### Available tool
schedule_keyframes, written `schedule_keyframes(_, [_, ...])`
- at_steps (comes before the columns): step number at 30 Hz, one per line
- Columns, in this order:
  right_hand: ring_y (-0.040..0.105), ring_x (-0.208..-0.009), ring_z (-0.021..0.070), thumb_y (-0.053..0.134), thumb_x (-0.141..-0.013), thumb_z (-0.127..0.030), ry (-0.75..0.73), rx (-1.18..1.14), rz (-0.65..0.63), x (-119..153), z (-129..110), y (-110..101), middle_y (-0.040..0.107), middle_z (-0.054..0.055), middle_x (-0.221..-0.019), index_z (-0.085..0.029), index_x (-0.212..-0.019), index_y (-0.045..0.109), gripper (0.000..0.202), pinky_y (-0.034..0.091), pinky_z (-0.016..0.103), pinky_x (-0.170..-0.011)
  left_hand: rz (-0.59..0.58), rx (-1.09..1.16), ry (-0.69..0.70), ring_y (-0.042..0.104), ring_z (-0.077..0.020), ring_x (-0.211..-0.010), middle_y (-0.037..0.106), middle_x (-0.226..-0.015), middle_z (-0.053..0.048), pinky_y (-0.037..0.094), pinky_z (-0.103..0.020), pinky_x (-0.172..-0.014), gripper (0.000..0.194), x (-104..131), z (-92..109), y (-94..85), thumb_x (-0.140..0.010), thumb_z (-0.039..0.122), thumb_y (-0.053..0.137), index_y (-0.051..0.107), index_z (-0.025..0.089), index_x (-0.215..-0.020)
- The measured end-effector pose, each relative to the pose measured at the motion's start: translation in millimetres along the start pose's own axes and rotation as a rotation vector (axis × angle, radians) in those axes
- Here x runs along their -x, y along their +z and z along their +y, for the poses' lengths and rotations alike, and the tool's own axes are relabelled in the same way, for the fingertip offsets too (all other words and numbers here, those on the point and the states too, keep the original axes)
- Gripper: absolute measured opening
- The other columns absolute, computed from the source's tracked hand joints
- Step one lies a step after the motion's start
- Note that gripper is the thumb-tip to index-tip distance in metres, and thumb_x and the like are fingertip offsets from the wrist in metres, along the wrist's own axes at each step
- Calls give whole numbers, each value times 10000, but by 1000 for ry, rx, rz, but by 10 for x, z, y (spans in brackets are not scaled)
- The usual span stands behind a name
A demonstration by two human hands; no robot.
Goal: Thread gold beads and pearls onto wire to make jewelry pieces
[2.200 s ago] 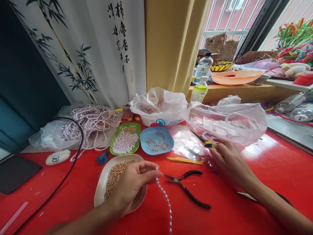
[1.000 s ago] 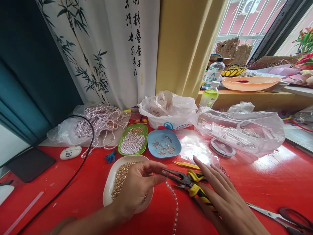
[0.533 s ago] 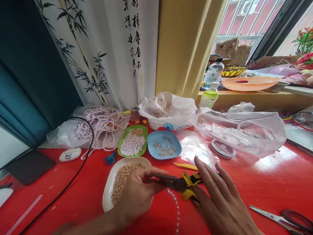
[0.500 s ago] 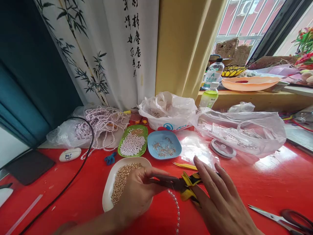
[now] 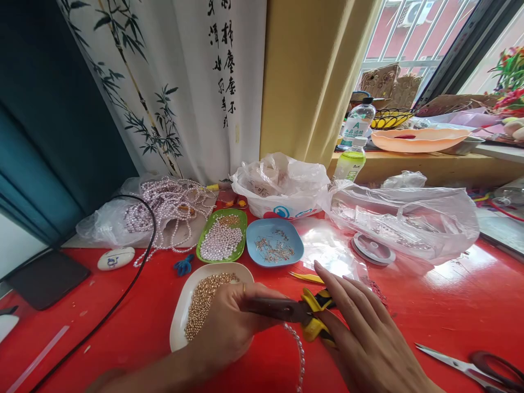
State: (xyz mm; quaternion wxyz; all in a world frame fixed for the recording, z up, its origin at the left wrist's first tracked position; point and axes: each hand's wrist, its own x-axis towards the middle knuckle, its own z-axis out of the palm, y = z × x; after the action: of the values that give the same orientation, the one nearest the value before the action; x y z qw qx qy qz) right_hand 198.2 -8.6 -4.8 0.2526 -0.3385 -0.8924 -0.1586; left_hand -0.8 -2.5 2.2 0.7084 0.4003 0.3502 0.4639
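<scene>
My left hand (image 5: 227, 316) is closed, its fingertips pinched around the jaw end of the pliers and the top of a bead strand (image 5: 299, 352). The exact grip is hidden. The strand of small pale beads hangs below the pliers toward the bottom edge. Yellow-and-black handles of the pliers (image 5: 278, 309) lie in my right hand (image 5: 364, 335), whose long fingers stretch over them. The dark jaws point left and look pressed together. Under and beside my left hand is a white dish (image 5: 177, 322) of gold beads (image 5: 207, 300).
Behind my hands are a green tray (image 5: 201, 252) of pearly beads and a blue tray (image 5: 275, 225) of small metal pins. Yellow tweezers (image 5: 307, 277) lie near my right fingers. Scissors (image 5: 462, 363) rest at right; a black cable (image 5: 135, 278) crosses the left side.
My right hand and the pliers' handles have shifted slightly left. The jaws, seen slightly apart before, now look closed. Small dark red bits now show beside my right hand.
</scene>
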Motion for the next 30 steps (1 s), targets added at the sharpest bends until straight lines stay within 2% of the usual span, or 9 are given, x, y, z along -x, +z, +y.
schedule_keyframes(5, [403,-1062,303,409,-795,-57,-2,-33,-2,-16,25,-2,409,177,-1252,-119,-933,571,221,337,417,-833,-4,60,-29,671,-144,-685,729,-721,-19,511,-193,-663,128,-18,16,14,-576,124,738,726,182,-689])
schedule_keyframes(15, [478,-854,245,397,-791,-67,8,-69,13,-98,21,-50,560,108,-928,-147,-849,588,214,428,358,-680,29,66,-79,653,-118,-626,723,-657,-2,501,-172,-621,129,-6,40,54,-537,99,740,725,182,-635])
schedule_keyframes(19, [502,-827,241,416,-783,-54,-14,-102,-38,-57,50,20,567,117,-878,-146,-779,581,189,459,357,-667,17,32,-80,643,-112,-640,725,-680,-7,489,-169,-626,112,-11,43,56,-561,112,737,724,178,-650])
schedule_keyframes(21, [523,-764,232,422,-796,-82,-20,-123,-59,-19,61,76,570,126,-844,-142,-743,564,164,473,331,-591,32,27,-80,629,-103,-614,718,-649,-3,481,-166,-616,103,-18,40,59,-552,117,745,720,175,-634])
schedule_keyframes(24, [533,-623,204,413,-815,-130,47,-183,-94,25,40,161,572,111,-761,-153,-696,538,174,458,304,-474,41,27,-77,615,-102,-606,707,-620,-3,474,-180,-644,83,-36,30,68,-556,142,750,717,166,-628])
schedule_keyframes(26, [545,-596,197,397,-824,-147,120,-243,-130,38,-9,199,574,99,-746,-162,-715,539,179,457,299,-456,46,24,-89,614,-111,-623,704,-623,-15,467,-193,-671,86,-56,18,64,-560,157,751,717,154,-639])
schedule_keyframes(30, [575,-595,167,396,-844,-219,246,-436,-184,15,-123,178,588,70,-748,-187,-753,542,175,468,250,-475,170,29,-90,606,-113,-607,686,-598,-1,457,-215,-673,124,-96,-14,7,-538,141,758,700,159,-647])
